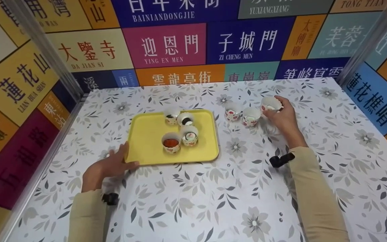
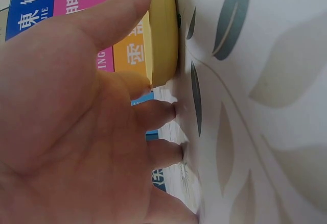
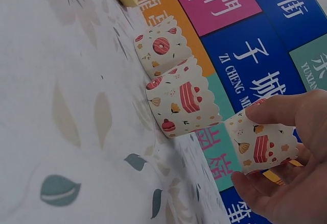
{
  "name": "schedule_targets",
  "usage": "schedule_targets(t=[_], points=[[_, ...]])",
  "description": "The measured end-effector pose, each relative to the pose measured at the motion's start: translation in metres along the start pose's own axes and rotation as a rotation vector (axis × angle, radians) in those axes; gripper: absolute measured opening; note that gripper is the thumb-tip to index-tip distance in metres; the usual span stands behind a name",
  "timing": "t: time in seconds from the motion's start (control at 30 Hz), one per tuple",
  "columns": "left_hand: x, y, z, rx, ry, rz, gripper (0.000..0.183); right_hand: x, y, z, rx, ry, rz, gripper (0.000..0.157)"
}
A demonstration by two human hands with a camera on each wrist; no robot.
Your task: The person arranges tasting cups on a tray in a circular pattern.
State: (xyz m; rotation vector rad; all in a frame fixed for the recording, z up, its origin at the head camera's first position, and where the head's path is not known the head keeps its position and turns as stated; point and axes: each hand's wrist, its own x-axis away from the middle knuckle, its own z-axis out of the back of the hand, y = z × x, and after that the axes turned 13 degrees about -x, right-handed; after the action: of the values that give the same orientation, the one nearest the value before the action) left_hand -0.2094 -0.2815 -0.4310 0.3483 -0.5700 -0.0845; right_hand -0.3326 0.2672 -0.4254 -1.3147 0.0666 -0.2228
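My right hand [image 1: 284, 119] grips a paper baking cup [image 3: 260, 140] between thumb and fingers. The cup is printed with cakes and has a scalloped rim; in the right wrist view it is held off the table. Beside it stand two similar paper cups [image 3: 184, 99] [image 1: 232, 112], close together. My left hand [image 1: 111, 164] holds the front left corner of a yellow tray [image 1: 146, 134], thumb at the front edge and index finger at the left side. On the tray are several paper cups: one with reddish-orange contents [image 1: 171, 143], others with dark or pale contents [image 1: 190, 135].
A white tablecloth [image 1: 193, 198] with grey leaves and flowers covers the table. Behind it and at both sides rise panels [image 1: 166, 47] of coloured blocks with Chinese lettering. Clear posts [image 1: 364, 43] stand at the back corners.
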Motion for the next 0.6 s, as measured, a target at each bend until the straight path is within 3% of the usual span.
schedule_targets(t=[0.6], points=[[0.0,0.002,0.0,-0.021,0.012,0.005,0.106,0.017,-0.016,-0.017,0.005,-0.067,0.091,0.078]])
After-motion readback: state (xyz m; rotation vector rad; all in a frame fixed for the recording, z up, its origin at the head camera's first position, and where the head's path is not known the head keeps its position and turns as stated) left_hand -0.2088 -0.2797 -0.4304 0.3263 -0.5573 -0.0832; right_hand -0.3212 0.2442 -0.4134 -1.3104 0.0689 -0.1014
